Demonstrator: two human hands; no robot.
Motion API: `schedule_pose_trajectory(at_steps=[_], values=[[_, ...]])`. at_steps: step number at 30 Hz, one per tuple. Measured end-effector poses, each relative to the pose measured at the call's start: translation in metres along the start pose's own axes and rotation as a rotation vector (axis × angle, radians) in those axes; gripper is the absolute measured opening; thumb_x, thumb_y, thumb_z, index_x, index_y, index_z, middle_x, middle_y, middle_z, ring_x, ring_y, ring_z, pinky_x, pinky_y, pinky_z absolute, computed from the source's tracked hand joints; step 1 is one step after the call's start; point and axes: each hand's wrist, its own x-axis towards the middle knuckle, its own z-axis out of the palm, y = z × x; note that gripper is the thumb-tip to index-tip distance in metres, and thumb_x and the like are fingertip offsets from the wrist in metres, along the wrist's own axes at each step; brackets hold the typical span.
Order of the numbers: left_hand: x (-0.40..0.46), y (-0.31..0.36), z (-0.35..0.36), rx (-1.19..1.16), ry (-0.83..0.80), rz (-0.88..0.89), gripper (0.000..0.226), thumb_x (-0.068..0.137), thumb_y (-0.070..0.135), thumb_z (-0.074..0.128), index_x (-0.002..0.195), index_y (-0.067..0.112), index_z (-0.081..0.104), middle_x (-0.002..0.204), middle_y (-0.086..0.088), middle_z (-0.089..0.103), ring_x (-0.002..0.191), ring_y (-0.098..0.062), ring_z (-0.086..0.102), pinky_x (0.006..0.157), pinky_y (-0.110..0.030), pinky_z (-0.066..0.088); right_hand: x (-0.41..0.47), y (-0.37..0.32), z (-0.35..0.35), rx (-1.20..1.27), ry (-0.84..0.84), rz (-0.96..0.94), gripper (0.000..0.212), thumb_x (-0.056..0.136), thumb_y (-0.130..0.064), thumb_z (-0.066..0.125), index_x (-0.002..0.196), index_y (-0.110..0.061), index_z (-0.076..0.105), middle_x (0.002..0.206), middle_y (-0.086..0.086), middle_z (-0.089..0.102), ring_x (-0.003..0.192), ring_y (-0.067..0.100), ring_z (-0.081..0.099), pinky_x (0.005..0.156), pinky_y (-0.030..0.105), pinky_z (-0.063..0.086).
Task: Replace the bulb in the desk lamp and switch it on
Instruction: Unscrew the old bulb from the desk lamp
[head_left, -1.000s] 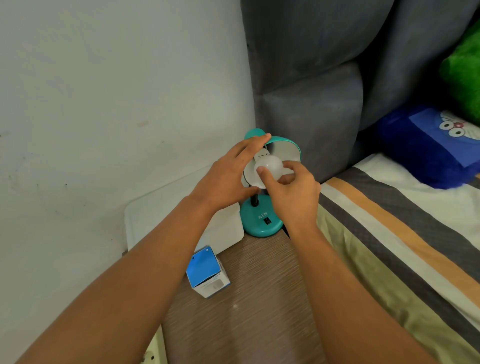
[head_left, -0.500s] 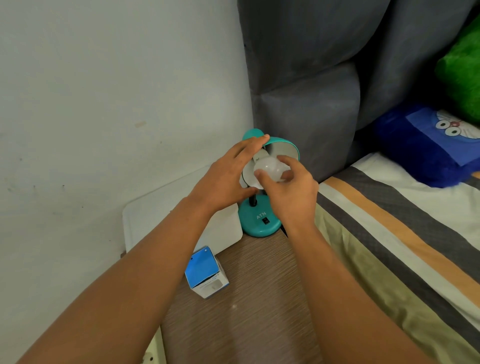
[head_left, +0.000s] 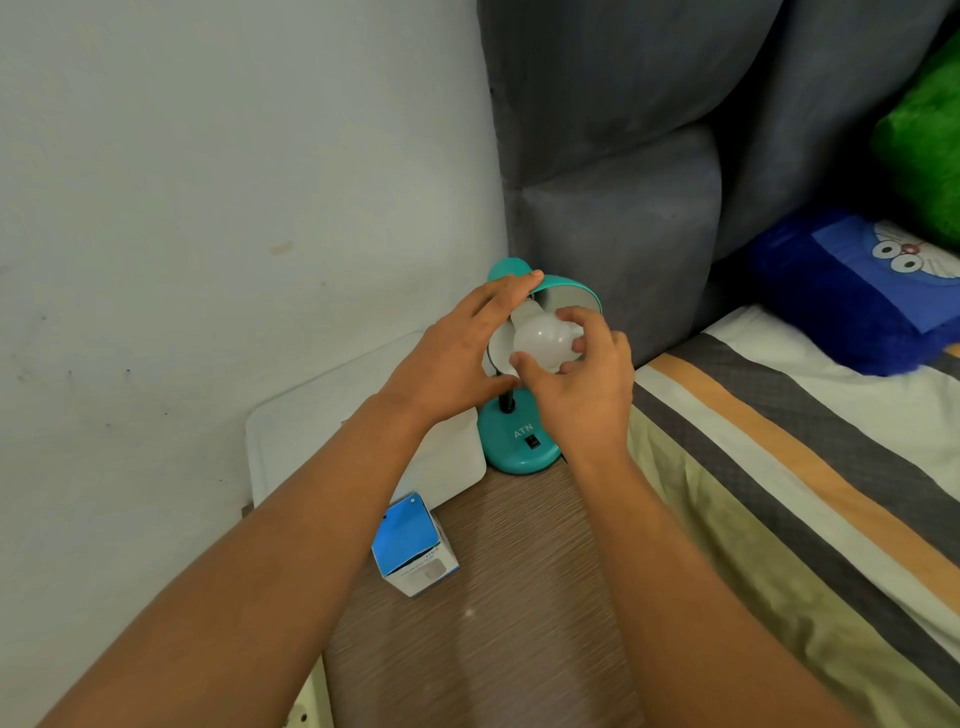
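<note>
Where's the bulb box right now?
The bulb box stands on the wooden bedside table, lower centre of the head view, beside the left forearm and nearer than the teal lamp base.

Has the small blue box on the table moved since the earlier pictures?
No. The blue box lies in the same spot relative to the teal lamp base and the white tray beside it.

The letters "ATN" stand in pale print on the teal lamp base (head_left: 521, 439), just above its small black switch (head_left: 532, 442). The blue and white box (head_left: 414, 549) nearer on the left carries lines of print on its white side (too small to read).
</note>
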Motion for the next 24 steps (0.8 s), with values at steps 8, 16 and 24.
schedule_pose_trajectory(at_steps=[8, 16, 24], values=[[0.001, 0.002, 0.001, -0.003, 0.016, 0.007, 0.093, 0.082, 0.038, 0.079, 0.153, 0.038, 0.018, 0.156, 0.002, 0.037, 0.137, -0.015, 0.044, 0.108, -0.031, 0.042, -0.001, -0.002, 0.000, 0.036, -0.034, 0.101, 0.050, 0.088, -0.057, 0.060, 0.125, -0.023, 0.057, 0.088, -0.001, 0.071, 0.080, 0.009, 0.067, 0.071, 0.026, 0.057], [0.000, 0.003, 0.000, -0.023, 0.007, -0.011, 0.099, 0.078, 0.029, 0.084, 0.154, 0.037, 0.021, 0.156, 0.003, 0.036, 0.137, -0.018, 0.045, 0.109, -0.042, 0.046, -0.002, -0.004, 0.001, 0.012, -0.038, 0.054, 0.070, 0.073, -0.052, 0.078, 0.131, -0.030, 0.047, 0.121, 0.000, 0.050, 0.104, 0.017, 0.057, 0.087, 0.033, 0.052], [0.000, 0.004, 0.000, -0.010, 0.004, 0.005, 0.097, 0.079, 0.033, 0.082, 0.154, 0.033, 0.022, 0.156, -0.001, 0.036, 0.138, -0.019, 0.044, 0.109, -0.040, 0.046, 0.007, -0.008, -0.004, -0.040, -0.081, 0.120, 0.053, 0.084, -0.055, 0.066, 0.125, -0.022, 0.059, 0.113, 0.006, 0.067, 0.099, 0.020, 0.064, 0.080, 0.031, 0.053]])
